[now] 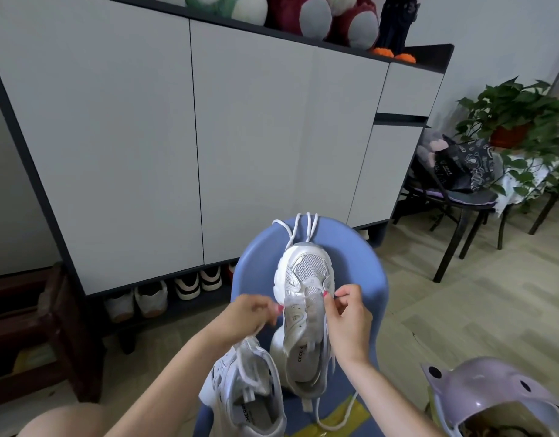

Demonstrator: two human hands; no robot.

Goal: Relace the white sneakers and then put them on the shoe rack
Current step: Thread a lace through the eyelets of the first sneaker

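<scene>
A white sneaker lies on a blue chair, toe pointing away from me, its tongue pulled up. My left hand pinches a white lace at the sneaker's left eyelets. My right hand pinches the lace at the right eyelets. A loose white lace drapes over the chair's back beyond the toe. A second white sneaker rests at the chair's near left, under my left forearm, with a lace threaded in it.
A grey shoe cabinet stands behind the chair, with several shoes in the open gap at its base. A lilac helmet lies at the lower right. A black chair with bags and a potted plant stand at right.
</scene>
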